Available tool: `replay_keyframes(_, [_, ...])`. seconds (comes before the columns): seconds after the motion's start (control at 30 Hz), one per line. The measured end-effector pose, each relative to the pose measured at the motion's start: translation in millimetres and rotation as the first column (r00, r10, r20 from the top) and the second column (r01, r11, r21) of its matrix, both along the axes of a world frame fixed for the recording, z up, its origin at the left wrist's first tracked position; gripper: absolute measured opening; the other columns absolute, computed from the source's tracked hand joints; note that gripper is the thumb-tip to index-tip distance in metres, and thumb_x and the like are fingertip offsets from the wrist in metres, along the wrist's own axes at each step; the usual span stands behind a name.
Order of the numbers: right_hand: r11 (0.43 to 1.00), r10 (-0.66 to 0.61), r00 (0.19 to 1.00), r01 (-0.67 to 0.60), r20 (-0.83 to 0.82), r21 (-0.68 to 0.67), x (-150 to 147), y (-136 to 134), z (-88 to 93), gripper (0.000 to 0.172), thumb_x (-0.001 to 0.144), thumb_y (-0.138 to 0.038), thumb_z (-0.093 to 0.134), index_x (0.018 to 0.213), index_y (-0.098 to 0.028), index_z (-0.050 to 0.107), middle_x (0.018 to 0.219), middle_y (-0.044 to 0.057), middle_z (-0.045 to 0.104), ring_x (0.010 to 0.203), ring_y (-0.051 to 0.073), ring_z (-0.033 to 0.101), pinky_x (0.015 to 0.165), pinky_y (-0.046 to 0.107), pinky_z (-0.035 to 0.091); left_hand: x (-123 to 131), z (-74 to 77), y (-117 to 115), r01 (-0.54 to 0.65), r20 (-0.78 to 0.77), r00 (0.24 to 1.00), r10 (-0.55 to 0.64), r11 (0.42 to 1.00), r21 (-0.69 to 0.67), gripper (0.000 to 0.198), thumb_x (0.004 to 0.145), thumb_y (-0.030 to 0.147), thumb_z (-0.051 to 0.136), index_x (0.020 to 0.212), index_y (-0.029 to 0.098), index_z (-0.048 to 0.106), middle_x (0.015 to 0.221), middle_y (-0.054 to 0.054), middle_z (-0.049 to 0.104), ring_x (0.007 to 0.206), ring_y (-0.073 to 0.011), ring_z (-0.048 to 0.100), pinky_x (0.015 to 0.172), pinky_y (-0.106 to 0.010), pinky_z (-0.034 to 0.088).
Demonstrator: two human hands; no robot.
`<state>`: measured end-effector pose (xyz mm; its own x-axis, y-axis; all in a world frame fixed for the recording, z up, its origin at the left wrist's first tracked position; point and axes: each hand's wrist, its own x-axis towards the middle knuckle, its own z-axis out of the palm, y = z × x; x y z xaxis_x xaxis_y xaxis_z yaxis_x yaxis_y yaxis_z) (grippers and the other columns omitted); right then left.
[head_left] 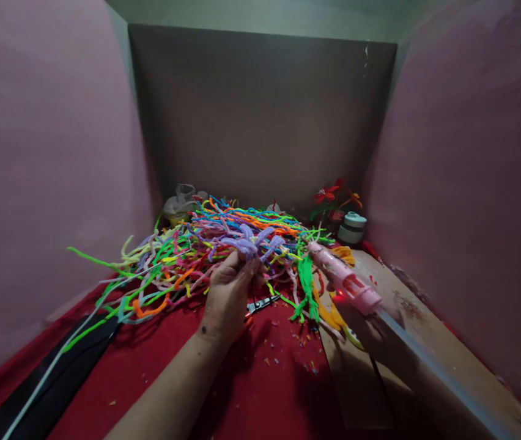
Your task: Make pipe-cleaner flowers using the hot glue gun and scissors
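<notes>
Red cloth [150,385] leaves open room at the near side, edged right by a tan board [425,324]; fuzzy stems [242,215] crowd beyond. The right hand [362,327] grips a pink glue gun [339,274], apart from the purple flower [246,246] pinched in the left hand [229,294]; it appears shaped, fastening unconfirmed.

This looks like a small handicraft corner, enclosed by smooth pink side panels [49,153] and a plain grey-brown back panel [260,116]; whether in a home or a workshop, I cannot tell. A tangled heap of multicoloured fuzzy stems [242,214], a pink tubular glue gun [365,295], red-handled metal scissors [264,304] and tiny coloured clippings [304,338] over red cloth [150,379] show it.
</notes>
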<state>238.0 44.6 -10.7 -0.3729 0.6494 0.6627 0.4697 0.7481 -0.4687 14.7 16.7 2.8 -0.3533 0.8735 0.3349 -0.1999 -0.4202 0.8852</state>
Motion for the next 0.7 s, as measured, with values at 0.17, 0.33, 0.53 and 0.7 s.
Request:
replay_keyframes(0.17, [0.981, -0.193, 0.969, 0.187, 0.155, 0.052, 67.2, -3.9, -14.9, 0.026, 0.083, -0.033, 0.056, 0.106, -0.022, 0.06, 0.095, 0.009, 0.063, 0.086, 0.024, 0.062, 0.074, 0.034, 0.051, 1.7, 3.9, -1.2, 0.021, 0.092, 0.996, -0.022, 1.0, 0.006, 0.011, 0.072, 0.023, 0.067, 0.071, 0.016, 0.058, 0.065, 0.002, 0.057, 0.058, -0.0075, 0.049, 0.056, -0.018, 0.039])
replay_keyframes(0.33, [0.902, -0.381, 0.823, 0.432, 0.421, -0.028, 134.4, -7.3, -33.0, 0.027, 0.086, -0.032, 0.047, 0.106, -0.02, 0.06, 0.096, 0.008, 0.059, 0.079, 0.02, 0.063, 0.07, 0.031, 0.05, 5.6, 5.9, -3.1, 0.075, 0.069, 0.995, -0.073, 0.997, -0.023, 0.011, 0.072, 0.023, 0.066, 0.069, 0.016, 0.058, 0.061, 0.002, 0.055, 0.056, -0.0081, 0.049, 0.056, -0.019, 0.039])
replay_keyframes(0.53, [0.84, -0.421, 0.674, 0.542, 0.607, -0.018, 156.8, 9.3, -38.4, 0.029, 0.088, -0.034, 0.038, 0.102, -0.021, 0.061, 0.089, 0.007, 0.056, 0.074, 0.021, 0.061, 0.064, 0.032, 0.049, 6.4, 10.2, -4.7, 0.072, 0.159, 0.985, -0.064, 0.996, -0.043, 0.015, 0.065, 0.022, 0.072, 0.07, 0.015, 0.059, 0.063, 0.001, 0.057, 0.056, -0.0074, 0.049, 0.053, -0.017, 0.039])
replay_keyframes(0.7, [0.867, -0.354, 0.699, 0.494, 0.622, -0.063, 155.1, 18.4, -37.5, 0.028, 0.087, -0.028, 0.04, 0.107, -0.021, 0.059, 0.093, 0.008, 0.055, 0.077, 0.02, 0.06, 0.07, 0.031, 0.048, 7.3, 10.0, -3.4, 0.123, 0.212, 0.971, -0.114, 0.992, -0.03, 0.02, 0.063, 0.023, 0.075, 0.071, 0.015, 0.059, 0.064, 0.001, 0.057, 0.057, -0.0078, 0.05, 0.053, -0.018, 0.04])
